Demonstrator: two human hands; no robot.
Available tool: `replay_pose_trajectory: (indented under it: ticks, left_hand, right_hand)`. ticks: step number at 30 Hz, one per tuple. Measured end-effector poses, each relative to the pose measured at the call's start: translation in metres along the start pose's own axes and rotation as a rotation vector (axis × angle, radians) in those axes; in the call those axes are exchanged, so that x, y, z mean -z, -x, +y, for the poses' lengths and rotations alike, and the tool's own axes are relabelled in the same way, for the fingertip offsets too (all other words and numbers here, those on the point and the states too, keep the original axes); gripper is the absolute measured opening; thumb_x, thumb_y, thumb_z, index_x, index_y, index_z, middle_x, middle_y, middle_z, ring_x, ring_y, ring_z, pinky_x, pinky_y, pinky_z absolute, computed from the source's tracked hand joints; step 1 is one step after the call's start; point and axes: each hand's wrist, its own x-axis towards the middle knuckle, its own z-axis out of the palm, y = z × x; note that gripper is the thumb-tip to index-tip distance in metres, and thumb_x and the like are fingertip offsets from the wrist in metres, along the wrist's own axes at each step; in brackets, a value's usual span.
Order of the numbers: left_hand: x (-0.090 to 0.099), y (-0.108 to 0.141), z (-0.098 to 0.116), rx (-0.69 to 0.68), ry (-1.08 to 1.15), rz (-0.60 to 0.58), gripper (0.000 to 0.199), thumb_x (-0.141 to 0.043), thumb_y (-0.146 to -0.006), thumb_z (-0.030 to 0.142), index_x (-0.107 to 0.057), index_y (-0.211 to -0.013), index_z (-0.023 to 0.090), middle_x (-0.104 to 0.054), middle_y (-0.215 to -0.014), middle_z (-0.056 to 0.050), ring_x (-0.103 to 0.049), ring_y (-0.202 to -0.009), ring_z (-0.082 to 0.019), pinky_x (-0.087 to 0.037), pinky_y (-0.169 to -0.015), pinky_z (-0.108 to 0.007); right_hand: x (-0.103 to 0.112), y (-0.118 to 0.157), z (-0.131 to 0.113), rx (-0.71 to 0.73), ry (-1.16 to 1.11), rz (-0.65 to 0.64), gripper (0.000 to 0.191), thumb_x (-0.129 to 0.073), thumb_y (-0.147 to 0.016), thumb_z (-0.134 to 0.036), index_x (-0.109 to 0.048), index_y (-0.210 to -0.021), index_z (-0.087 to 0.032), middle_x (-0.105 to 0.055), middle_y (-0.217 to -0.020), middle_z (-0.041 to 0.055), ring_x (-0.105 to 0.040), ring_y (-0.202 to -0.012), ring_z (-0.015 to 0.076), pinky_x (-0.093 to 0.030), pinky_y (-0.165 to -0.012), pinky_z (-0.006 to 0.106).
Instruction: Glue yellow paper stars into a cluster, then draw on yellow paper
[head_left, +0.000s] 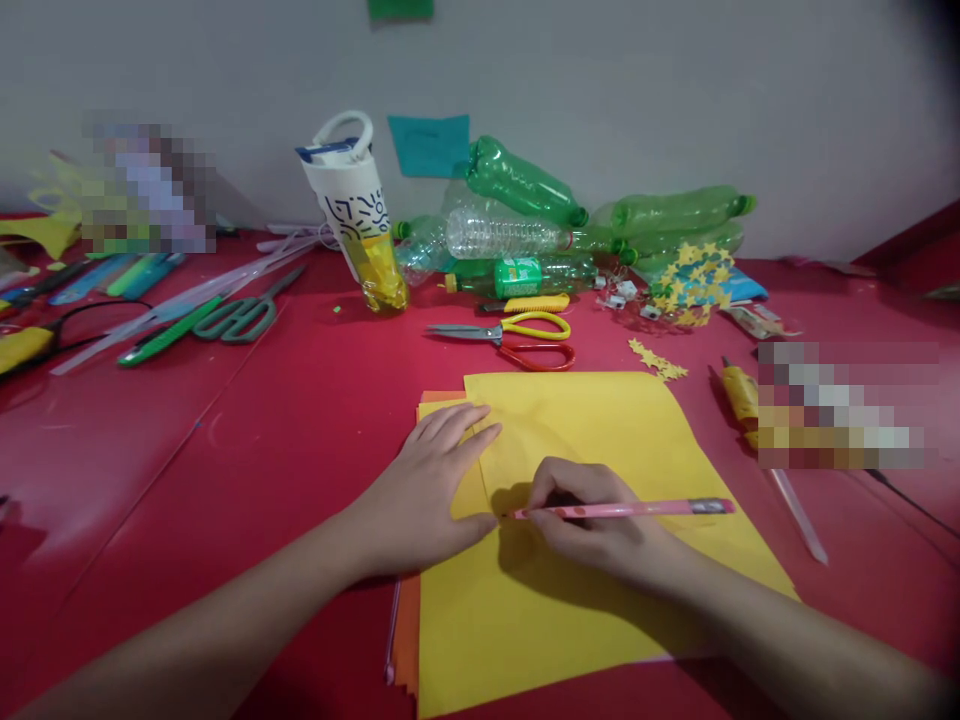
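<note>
A large yellow paper sheet (525, 620) lies on the red table, over more yellow and orange sheets whose edges show at its left. My left hand (424, 490) rests flat on the left side of the paper, fingers spread. A pink pencil (630, 509) is pinched in my right hand (592, 515), its tip down at the paper near my left thumb and its eraser end pointing right. Whether the tip touches the sheet I cannot tell. Just beyond the paper lie scissors (517, 330) with one yellow and one red handle.
Green and clear plastic bottles (517, 240) are piled against the wall beside a white patterned tumbler (349, 205). Yellow paper stars (690, 285) sit at the back right. A yellow glue gun (742, 400) lies at right. Grey-green scissors (240, 318) and a green cutter (169, 332) are at left.
</note>
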Motion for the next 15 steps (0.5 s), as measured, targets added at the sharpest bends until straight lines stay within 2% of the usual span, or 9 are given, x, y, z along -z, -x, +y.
replay_pose_trajectory:
  ticks: [4, 10, 15]
  left_hand:
    - [0.0000, -0.0021, -0.0004, 0.012, 0.003, 0.017, 0.061, -0.055, -0.079, 0.038, -0.037, -0.135, 0.023, -0.029, -0.145, -0.008, -0.022, -0.133, -0.028, -0.023, -0.107, -0.046]
    - [-0.0015, -0.0028, -0.0009, 0.018, 0.018, 0.034, 0.061, -0.056, -0.077, 0.038, -0.038, -0.134, 0.024, -0.031, -0.144, -0.008, -0.024, -0.132, -0.029, -0.024, -0.107, -0.047]
    - [-0.0017, -0.0026, -0.0002, 0.022, -0.002, 0.024, 0.061, -0.055, -0.078, 0.037, -0.037, -0.134, 0.024, -0.030, -0.145, -0.007, -0.023, -0.132, -0.027, -0.024, -0.107, -0.046]
  right_hand:
    - [0.0004, -0.0001, 0.0008, 0.015, 0.032, -0.013, 0.009, -0.054, -0.073, -0.009, -0.054, -0.069, -0.018, -0.054, -0.059, -0.0045, -0.045, -0.050, 0.0075, -0.032, -0.047, 0.018]
    - [-0.0005, -0.0007, 0.0012, 0.021, 0.033, -0.038, 0.009, -0.054, -0.073, -0.009, -0.055, -0.070, -0.018, -0.056, -0.061, -0.0036, -0.047, -0.052, 0.0083, -0.035, -0.049, 0.018]
    - [-0.0022, -0.0036, -0.0007, 0.011, 0.075, 0.033, 0.011, -0.052, -0.073, -0.009, -0.052, -0.067, -0.018, -0.053, -0.057, -0.0048, -0.045, -0.051, 0.0079, -0.033, -0.048, 0.018]
